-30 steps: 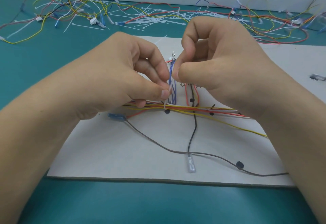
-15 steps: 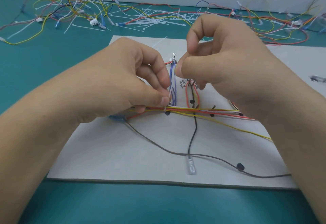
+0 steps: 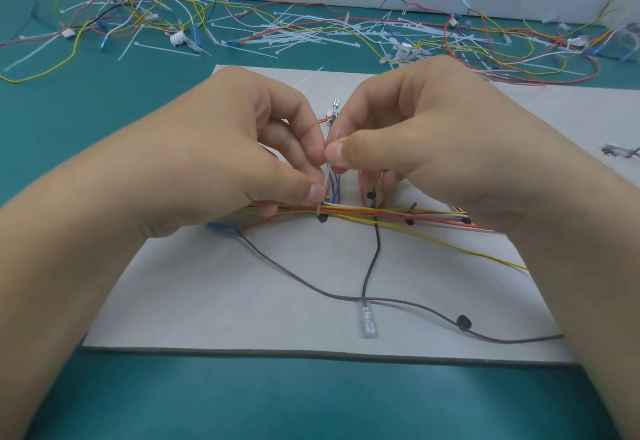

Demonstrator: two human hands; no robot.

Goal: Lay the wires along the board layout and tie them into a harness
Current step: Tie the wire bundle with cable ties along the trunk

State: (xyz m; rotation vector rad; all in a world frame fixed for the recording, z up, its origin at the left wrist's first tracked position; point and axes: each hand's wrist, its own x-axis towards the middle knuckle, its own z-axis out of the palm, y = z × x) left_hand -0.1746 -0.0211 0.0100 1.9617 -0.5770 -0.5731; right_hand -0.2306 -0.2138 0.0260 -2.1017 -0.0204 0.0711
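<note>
We can't read any text, label, brand or number here. The board [image 3: 214, 301] shows no legible marking on its visible surface. The clear terminal sleeve [image 3: 368, 322] and the small white connectors [image 3: 177, 38] on the worktop [image 3: 104, 120] are too small or blurred to read.

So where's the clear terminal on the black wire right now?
Head view: the clear terminal lies near the front edge of the board, about centre, ending the black wire, just below the brown wire and left of a black peg.
</note>
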